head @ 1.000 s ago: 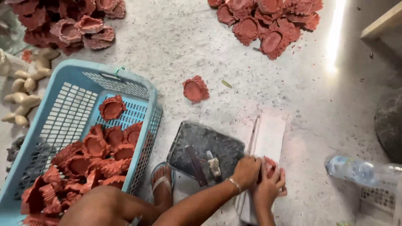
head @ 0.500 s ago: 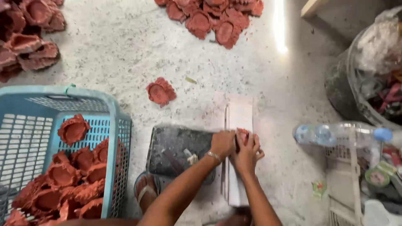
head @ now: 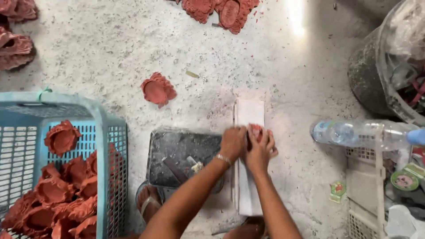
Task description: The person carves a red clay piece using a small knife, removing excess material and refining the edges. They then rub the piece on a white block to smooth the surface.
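While both hands pressed together over the pale slab (head: 249, 110), the left hand (head: 233, 142) and right hand (head: 260, 148) were closed side by side on a small red clay piece (head: 256, 131), of which only a sliver showed between the fingers. Each grip was clamped on that piece, the thumbs touching, and the piece lay against the slab's upper half. A thin bracelet (head: 223, 159) circled the left wrist.

Just left of the left grip sat a dusty grey tray (head: 177, 146) holding a few small tools (head: 186, 166), touching the slab's edge. Beyond the hands and to the left, well apart, a single red clay lamp (head: 158, 90) lay alone on the speckled floor (head: 110, 53). Far to the left stood a blue plastic basket (head: 104, 132) heaped with more red clay lamps (head: 62, 194). More of them lay in piles at the far edge of the floor, ahead of the grips (head: 217, 11) and at the far left (head: 15, 40).

To the right of the right grip, apart from it, a clear plastic bottle (head: 354, 134) lay on its side across a white crate (head: 365, 186). A sandalled foot (head: 148, 201) showed below the tray, near the left forearm.
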